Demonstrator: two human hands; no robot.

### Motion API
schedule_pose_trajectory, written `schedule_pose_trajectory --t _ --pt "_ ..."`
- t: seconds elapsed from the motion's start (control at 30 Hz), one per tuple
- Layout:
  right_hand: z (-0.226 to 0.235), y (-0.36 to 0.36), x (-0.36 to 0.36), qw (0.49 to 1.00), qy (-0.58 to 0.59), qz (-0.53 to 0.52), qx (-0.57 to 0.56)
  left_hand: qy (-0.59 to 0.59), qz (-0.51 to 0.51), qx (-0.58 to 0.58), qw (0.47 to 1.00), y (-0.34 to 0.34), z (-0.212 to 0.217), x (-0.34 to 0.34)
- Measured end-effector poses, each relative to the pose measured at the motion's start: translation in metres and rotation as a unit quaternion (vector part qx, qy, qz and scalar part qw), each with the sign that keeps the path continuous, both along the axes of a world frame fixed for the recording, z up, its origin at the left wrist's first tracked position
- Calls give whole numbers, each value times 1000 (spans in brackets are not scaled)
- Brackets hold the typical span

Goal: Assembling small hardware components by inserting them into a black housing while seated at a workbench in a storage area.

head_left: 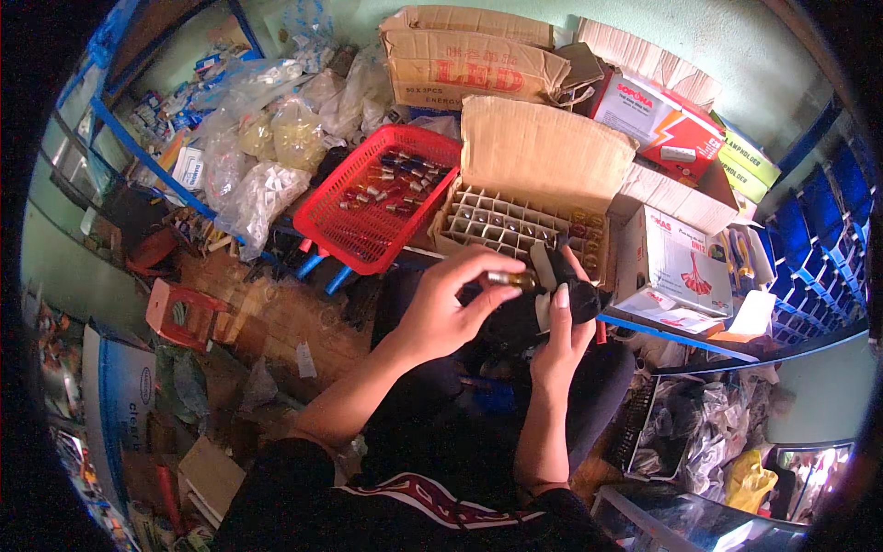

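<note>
Left hand [457,302] pinching a small bulb [515,279], right hand [563,336] gripping a black piece [579,304], possibly a socket; divided carton [543,152] part-filled, red basket [317,221] holding plenty more.

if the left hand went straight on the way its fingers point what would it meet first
Likely the pale strip beside the black object in the right hand; the left hand holds a small bulb, which would lead. Depth is unclear.
</note>
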State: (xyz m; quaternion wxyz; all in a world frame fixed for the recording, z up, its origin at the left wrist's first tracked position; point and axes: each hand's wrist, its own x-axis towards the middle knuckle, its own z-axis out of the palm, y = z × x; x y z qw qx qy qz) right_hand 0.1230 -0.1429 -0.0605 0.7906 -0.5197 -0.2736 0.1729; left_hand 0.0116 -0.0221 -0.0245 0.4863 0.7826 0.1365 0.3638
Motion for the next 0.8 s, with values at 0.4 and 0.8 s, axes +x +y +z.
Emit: schedule_pose_trajectory --t 0.4,0.8 --pt "-4 10 -13 997 -5 47 -56 99 75 183 975 -6 0 -1" --pt "0 11 -15 996 38 38 -65 79 79 147 983 -9 6 -6"
